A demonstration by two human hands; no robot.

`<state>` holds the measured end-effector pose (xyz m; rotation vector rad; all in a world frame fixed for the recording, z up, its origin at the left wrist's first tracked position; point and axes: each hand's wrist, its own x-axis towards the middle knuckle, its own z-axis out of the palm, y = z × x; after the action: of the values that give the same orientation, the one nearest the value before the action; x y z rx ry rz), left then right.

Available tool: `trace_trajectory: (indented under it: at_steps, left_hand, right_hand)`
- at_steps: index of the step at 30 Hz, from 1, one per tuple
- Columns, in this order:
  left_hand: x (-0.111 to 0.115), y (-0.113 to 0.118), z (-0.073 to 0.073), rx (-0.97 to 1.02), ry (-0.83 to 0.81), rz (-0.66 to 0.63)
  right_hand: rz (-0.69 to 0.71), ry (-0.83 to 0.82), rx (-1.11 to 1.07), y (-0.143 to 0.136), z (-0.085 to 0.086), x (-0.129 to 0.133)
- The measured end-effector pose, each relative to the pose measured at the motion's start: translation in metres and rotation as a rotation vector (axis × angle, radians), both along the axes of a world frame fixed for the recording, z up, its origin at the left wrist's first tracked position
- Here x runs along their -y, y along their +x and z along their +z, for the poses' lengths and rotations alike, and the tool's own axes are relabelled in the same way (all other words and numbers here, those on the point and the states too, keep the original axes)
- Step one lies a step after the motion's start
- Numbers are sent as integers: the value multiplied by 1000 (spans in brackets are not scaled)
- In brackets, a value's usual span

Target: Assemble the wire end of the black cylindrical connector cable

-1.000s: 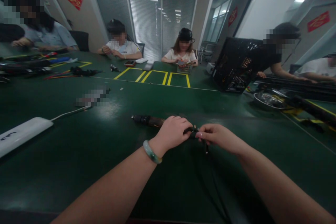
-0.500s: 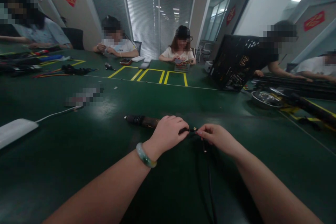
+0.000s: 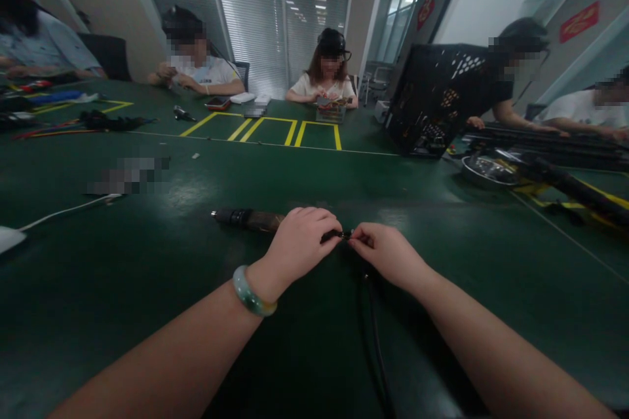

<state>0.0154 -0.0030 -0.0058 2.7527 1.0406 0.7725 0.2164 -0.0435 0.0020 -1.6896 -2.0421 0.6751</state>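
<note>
A dark cylindrical tool (image 3: 248,218), shaped like an electric screwdriver with a silver tip pointing left, lies on the green table. My left hand (image 3: 302,239) is closed round its right end, hiding much of it. Between my hands is a small dark connector (image 3: 346,235) with a metallic glint. The fingertips of my right hand (image 3: 386,249) pinch it, close to my left fingertips. Just below my right hand a black cable (image 3: 377,334) with a shiny end runs toward me. Whether that cable joins the connector, I cannot tell.
A white cord (image 3: 69,211) leads to a blurred item at the left. Across the table sit several people, with yellow tape marks (image 3: 275,120) before them. At the right stand a black perforated case (image 3: 422,105) and a metal bowl (image 3: 489,171).
The view has turned slightly, so everything sits further left and higher. My right fingers have come closer to my left fingertips, covering more of the connector.
</note>
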Motion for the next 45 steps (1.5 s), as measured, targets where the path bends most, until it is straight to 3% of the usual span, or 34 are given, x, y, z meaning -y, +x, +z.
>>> trace_trajectory:
  at_steps: [5, 12, 26, 38, 45]
  left_hand:
    - [0, 1, -3, 34, 32, -21]
    - [0, 2, -2, 51, -11, -45]
    - [3, 2, -1, 39, -21, 4]
    - [4, 3, -1, 12, -17, -19]
    - [4, 2, 0, -40, -23, -74]
  right_hand:
    - [-3, 76, -2, -2, -3, 2]
    - [2, 61, -46, -1, -7, 1]
    - [18, 124, -2, -1, -6, -3]
    - [-99, -88, -160, 1, -7, -1]
    - [-71, -135, -188, -3, -5, 0]
